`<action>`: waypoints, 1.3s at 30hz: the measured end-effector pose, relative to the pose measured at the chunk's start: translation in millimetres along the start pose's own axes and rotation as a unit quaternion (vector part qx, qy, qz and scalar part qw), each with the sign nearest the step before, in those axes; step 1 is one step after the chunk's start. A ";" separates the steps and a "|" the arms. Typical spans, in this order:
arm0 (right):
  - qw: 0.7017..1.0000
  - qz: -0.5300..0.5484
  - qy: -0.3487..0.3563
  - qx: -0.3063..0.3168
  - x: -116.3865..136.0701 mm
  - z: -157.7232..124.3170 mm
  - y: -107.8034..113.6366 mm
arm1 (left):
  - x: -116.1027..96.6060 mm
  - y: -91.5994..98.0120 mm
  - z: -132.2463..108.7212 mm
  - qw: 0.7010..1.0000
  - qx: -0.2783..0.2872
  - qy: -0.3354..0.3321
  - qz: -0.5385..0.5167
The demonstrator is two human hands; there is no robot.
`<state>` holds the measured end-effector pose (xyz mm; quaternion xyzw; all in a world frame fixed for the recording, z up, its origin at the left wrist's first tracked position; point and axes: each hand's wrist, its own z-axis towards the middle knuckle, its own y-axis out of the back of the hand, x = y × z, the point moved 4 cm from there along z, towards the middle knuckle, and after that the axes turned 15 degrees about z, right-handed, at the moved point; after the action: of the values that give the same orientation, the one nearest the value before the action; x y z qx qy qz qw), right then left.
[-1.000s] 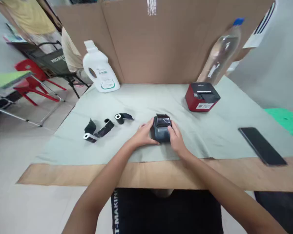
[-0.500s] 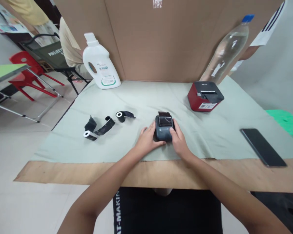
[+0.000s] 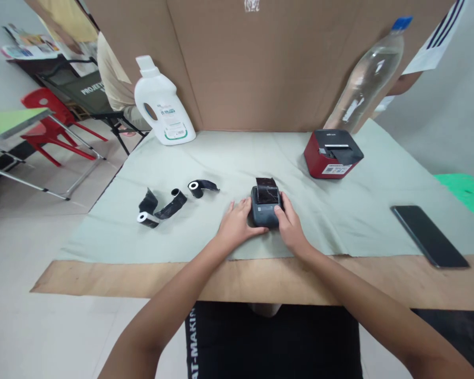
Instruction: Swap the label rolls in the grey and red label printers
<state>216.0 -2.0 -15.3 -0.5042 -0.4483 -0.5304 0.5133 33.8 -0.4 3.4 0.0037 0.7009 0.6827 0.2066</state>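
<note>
A small dark grey portable receipt printer (image 3: 265,215) rests on the pale green cloth in front of me. A strip of black paper (image 3: 267,190) sticks up from its top. My left hand (image 3: 235,223) braces the printer's left side, its thumb along the front edge. My right hand (image 3: 291,225) grips the right side, with its thumb on the top near the front right corner. To the left lie three small black paper rolls with loose tails: one near roll (image 3: 147,219), one middle roll (image 3: 174,202) and one far roll (image 3: 196,188).
A red and black printer box (image 3: 332,153) stands at the back right before a clear bottle (image 3: 369,84). A white jug (image 3: 168,108) leans on the cardboard panel (image 3: 256,73) at the back left. A phone (image 3: 430,236) lies right. People are partly visible beyond the panel.
The black paper strip stands slightly higher out of the portable printer. Both hands stay at its sides, and the left fingers look a little more spread. The view has shifted slightly.
</note>
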 end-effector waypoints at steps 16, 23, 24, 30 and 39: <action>1.000 0.014 0.005 -0.008 -1.7 0.2 1.2 | -1.3 1.6 -0.3 1.000 -0.019 0.000 0.017; 0.999 0.051 -0.006 0.003 -10.9 2.0 5.3 | -1.8 4.3 -2.5 0.999 -0.043 -0.006 0.023; 0.999 0.053 -0.006 0.003 -11.4 2.1 5.7 | -1.8 4.5 -2.7 0.999 -0.046 -0.006 0.021; 0.998 0.059 -0.010 0.012 -10.1 3.1 7.2 | -1.2 4.1 -3.2 0.998 -0.057 0.011 0.017; 0.999 0.044 0.002 0.011 -7.2 3.1 6.9 | -6.0 7.9 -7.7 0.996 -0.066 0.050 -0.044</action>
<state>222.9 1.3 -22.5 -0.5164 -0.4305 -0.5036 0.5426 34.9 -9.0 12.5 -0.0750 0.6636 0.7167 0.2011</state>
